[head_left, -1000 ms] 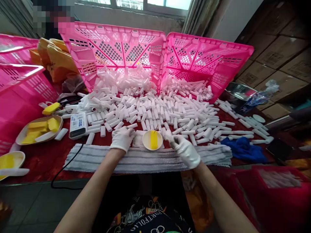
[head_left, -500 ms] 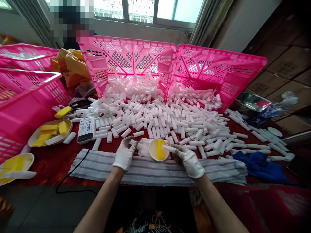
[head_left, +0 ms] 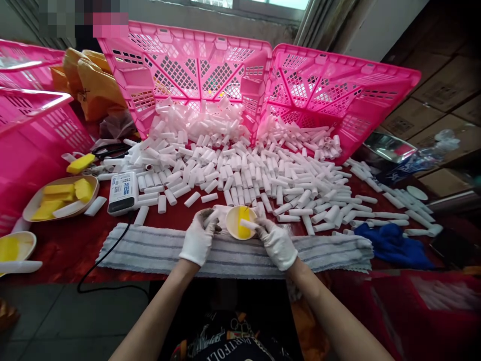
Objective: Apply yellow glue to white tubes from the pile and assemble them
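My left hand, in a white glove with dark-stained fingertips, is closed on a short white tube. My right hand, gloved the same way, pinches a second white tube by one end. The other end of that tube lies over a yellow sponge in a small cream-coloured dish. Both hands are just above a striped towel, one on each side of the dish. Whether the tube touches the sponge, I cannot tell.
A heap of white tubes spills from two tipped pink baskets. On the left are a white electronic device, a dish of yellow sponges and a black cable. A blue cloth lies at right.
My right hand has moved left, bringing its tube farther across the dish and sponge. My left hand has come slightly nearer the dish, still with its tube. The camera view has shifted a little.
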The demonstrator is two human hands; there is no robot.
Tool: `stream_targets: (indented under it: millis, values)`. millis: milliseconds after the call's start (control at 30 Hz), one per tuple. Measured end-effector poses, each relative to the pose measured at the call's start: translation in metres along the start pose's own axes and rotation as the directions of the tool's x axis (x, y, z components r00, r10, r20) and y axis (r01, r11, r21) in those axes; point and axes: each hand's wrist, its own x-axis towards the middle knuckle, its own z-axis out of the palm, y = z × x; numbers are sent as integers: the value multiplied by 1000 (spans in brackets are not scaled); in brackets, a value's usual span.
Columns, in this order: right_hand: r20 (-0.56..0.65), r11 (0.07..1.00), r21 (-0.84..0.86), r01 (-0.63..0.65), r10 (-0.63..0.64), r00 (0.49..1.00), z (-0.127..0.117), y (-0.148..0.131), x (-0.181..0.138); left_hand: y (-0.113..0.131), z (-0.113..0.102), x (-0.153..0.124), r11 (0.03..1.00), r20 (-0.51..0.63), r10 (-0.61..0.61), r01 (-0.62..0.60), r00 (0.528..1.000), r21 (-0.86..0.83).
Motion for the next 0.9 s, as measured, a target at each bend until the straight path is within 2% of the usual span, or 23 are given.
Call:
stream_targets:
  millis: [33, 100, 167, 233, 300, 400, 533, 633, 733, 833, 900]
  values:
    - [5, 1000, -5, -1, 1, 1000, 1, 0, 0, -1, 1, 0, 1000, 28, 7, -8, 1000, 29]
    - [-41, 993, -44, 106, -108, 993, 2, 2, 0, -2, 2, 0, 993, 68, 25, -32, 997, 113]
    - [-94, 965, -110, 237, -247, 964, 3, 5, -2, -5, 4, 0, 975, 69, 69, -82, 995, 204]
    - [-106, 947, -158, 279, -297, 949, 3, 8, -4, -7, 6, 0, 951, 41, 142, -148, 989, 273]
    - [-81, 956, -173, 238, -255, 964, 3, 9, -5, -11, 8, 0, 929, 15, 198, -193, 980, 315]
    - [-46, 965, -188, 185, -196, 979, 2, 9, -6, -16, 8, 0, 924, 12, 215, -207, 977, 323]
    - [-103, 949, -198, 245, -269, 958, 1, 8, -5, -19, 5, 2, 938, 13, 218, -213, 976, 275]
    - [-48, 956, -184, 230, -242, 969, 0, 8, -4, -17, 4, 1, 951, -10, 199, -191, 980, 245]
    - [5, 980, -94, 174, -174, 985, -3, 1, -2, -15, 4, -1, 959, -32, 180, -168, 983, 227]
    - [83, 996, 63, 58, -63, 995, -8, -12, -2, -12, 4, 0, 978, -62, 138, -127, 988, 167]
    - [53, 983, 185, -4, -6, 999, -13, -20, -5, -10, 4, 1, 990, -90, 92, -82, 992, 111]
